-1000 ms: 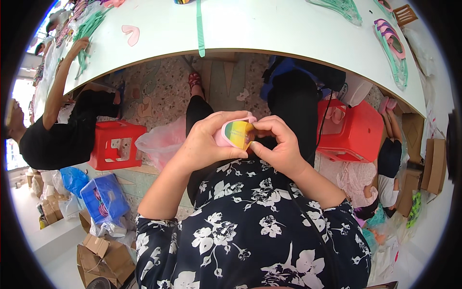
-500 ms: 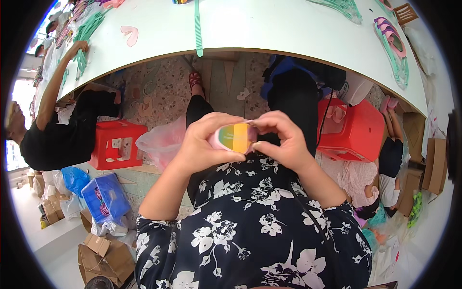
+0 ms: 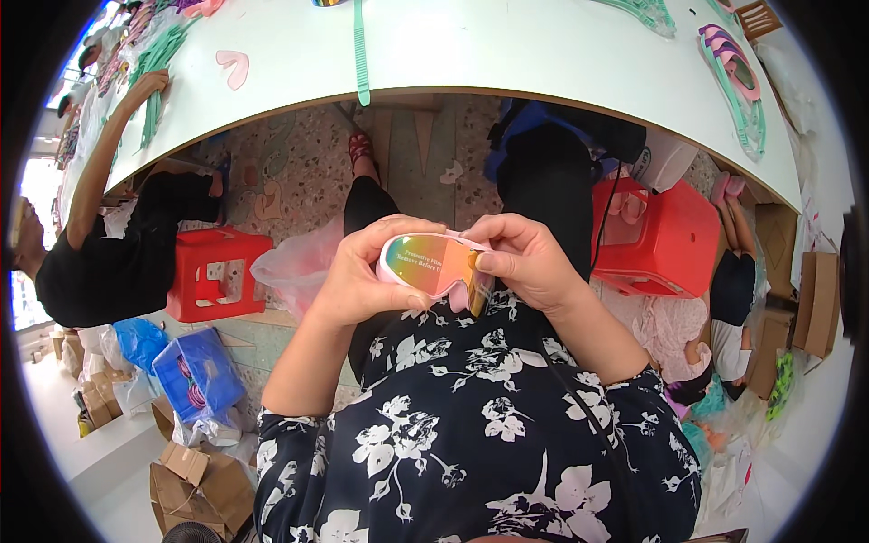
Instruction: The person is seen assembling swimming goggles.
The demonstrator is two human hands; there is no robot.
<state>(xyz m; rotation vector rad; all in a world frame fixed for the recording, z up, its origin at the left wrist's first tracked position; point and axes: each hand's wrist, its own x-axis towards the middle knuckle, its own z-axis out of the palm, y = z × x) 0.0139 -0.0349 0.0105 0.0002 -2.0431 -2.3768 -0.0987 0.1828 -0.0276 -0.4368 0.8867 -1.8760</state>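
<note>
Here, pink-framed goggles (image 3: 433, 265), rainbow mirrored lens; fingers of left hand (image 3: 367, 276) and right hand (image 3: 525, 262) clamped around them.

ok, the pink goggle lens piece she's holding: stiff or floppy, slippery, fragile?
The pink goggle piece probably stays fairly stiff: it keeps its curved shape though the left hand and right hand grip only its ends. Likely light, since fingertips alone carry it. The glossy mirrored lens looks smooth, so possibly slippery and scratch-prone; a thin film seems to cover it.

Pink goggles (image 3: 433, 265) flashing a rainbow mirror lens, black dress (image 3: 471, 434) with white flowers, red stools (image 3: 215, 271), white desk (image 3: 507, 45), blue crate (image 3: 197, 373)
</note>
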